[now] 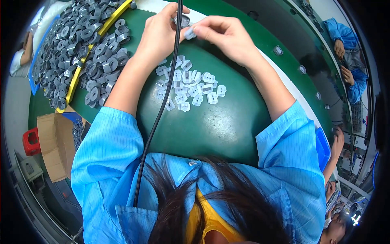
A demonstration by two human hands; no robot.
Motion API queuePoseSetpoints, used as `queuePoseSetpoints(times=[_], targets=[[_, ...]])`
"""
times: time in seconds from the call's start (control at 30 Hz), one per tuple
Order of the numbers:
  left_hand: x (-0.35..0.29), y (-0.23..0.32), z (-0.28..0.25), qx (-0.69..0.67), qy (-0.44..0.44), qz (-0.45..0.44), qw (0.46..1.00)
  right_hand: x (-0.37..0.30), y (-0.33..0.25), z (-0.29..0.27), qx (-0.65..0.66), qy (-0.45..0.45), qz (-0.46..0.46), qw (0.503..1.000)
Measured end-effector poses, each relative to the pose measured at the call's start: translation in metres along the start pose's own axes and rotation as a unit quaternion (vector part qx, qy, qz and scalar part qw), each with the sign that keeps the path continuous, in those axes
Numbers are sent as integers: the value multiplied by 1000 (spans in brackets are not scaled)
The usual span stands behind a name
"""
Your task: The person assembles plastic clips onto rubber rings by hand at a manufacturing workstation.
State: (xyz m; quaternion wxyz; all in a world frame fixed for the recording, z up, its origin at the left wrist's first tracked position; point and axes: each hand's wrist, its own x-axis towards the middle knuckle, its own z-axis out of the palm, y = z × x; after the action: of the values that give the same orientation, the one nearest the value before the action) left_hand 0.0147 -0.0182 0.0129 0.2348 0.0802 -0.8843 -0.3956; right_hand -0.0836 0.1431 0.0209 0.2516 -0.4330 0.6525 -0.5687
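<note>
Near edge of green table [219, 126]: bare surface between the forearms, open to a hand.
Table centre: cluster of clear plastic clips [189, 87] lies scattered, blocking a flat sweep.
Left side: heap of grey ring parts [81, 49] spills over a yellow tray rim [87, 55].
Midline: black cable [160, 110] hangs down across the clips.
Right side: conveyor belt [300, 49], a few small parts spaced apart.
</note>
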Motion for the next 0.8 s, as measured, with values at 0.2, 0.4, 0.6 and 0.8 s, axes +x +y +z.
queuePoseSetpoints(times=[0.2,0.4,0.6,0.8], targets=[[-6,20,14,-17,-32,-6,999,0,3,-4,-65,131,-47,988],[-8,21,20,-173,-6,-14,985,-2,1,-7,-161,186,-48,968],[-11,33,21,-95,16,-1,995,-3,-4,-9,-184,137,-44,972],[-10,28,23,-15,88,127,988,-5,-6,-14,92,94,82,988]])
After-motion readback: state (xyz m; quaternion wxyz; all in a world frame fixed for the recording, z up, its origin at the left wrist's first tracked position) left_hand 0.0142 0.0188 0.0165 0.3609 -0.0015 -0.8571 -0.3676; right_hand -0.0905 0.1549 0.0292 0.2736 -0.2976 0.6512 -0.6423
